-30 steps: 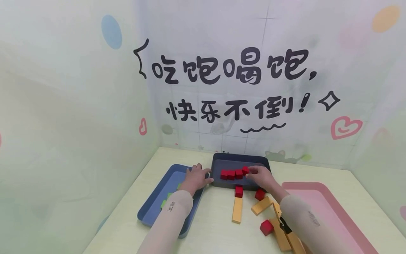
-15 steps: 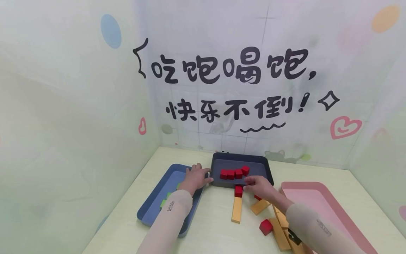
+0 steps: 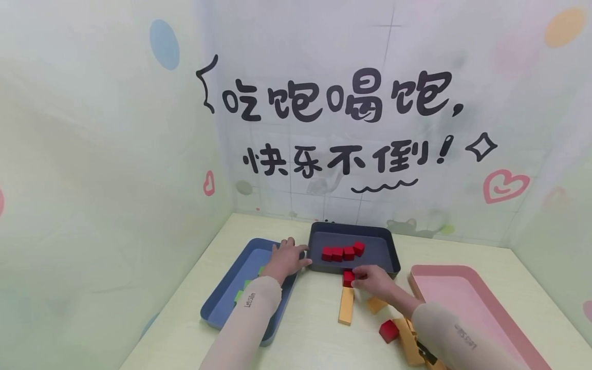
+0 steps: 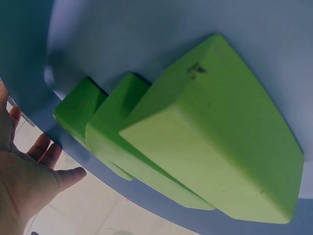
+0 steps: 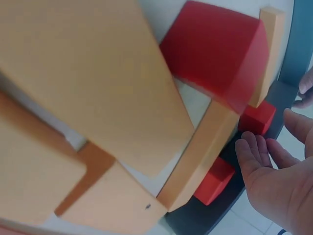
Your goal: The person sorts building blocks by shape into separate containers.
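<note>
My right hand (image 3: 375, 281) is at a red cube (image 3: 349, 278) on the table, by the front rim of the dark grey tray (image 3: 393, 252). In the right wrist view its fingertips (image 5: 247, 147) are right at that cube (image 5: 258, 117), with thumb and fingers spread apart. Several red cubes (image 3: 337, 254) sit in a row inside the dark tray. My left hand (image 3: 288, 261) is over the inner edge of the blue tray (image 3: 217, 303), fingers loosely spread and holding nothing. Green blocks (image 4: 220, 127) lie in the blue tray, partly hidden by my left arm in the head view.
A yellow wooden block (image 3: 345, 306) lies in front of that cube. More yellow blocks (image 3: 409, 343) and a red cube (image 3: 389, 331) lie under and beside my right forearm. Another red cube (image 5: 214, 181) shows in the right wrist view. A pink tray (image 3: 467, 293) stands at right.
My right hand has let go of a red cube at the right end of the row in the dark tray, then moved toward me to the cube at the front rim. The left hand stays put.
</note>
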`<control>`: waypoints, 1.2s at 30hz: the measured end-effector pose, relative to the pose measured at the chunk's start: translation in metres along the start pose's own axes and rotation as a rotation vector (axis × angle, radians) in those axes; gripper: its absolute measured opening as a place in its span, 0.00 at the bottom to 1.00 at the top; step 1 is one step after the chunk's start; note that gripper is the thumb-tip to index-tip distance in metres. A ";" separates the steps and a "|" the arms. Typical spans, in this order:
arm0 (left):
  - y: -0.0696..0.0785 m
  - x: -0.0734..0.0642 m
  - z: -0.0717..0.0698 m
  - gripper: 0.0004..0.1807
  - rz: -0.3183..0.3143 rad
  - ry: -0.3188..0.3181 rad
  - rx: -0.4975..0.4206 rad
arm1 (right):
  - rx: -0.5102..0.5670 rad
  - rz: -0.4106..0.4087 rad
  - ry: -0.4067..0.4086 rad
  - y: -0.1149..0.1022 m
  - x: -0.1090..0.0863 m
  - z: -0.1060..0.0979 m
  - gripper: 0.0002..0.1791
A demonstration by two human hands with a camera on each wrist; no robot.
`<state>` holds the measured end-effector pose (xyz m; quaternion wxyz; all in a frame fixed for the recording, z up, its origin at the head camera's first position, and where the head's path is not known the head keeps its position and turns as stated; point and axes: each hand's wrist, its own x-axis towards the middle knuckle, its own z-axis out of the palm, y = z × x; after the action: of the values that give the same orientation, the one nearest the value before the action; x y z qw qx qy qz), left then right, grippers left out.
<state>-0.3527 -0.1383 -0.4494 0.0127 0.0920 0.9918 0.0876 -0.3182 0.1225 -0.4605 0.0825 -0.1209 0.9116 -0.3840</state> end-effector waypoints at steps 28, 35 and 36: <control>-0.001 0.002 0.003 0.28 -0.003 -0.001 -0.007 | -0.067 0.041 0.082 -0.011 0.006 0.028 0.21; -0.001 0.002 0.002 0.28 -0.003 0.000 -0.001 | -0.021 0.031 0.083 -0.012 0.007 0.034 0.21; -0.001 0.002 0.002 0.28 -0.004 0.000 -0.002 | -0.008 0.031 0.077 -0.012 0.007 0.034 0.21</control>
<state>-0.3547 -0.1384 -0.4518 0.0132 0.0898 0.9919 0.0887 -0.3148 0.0889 -0.4755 0.0528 -0.0924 0.9174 -0.3835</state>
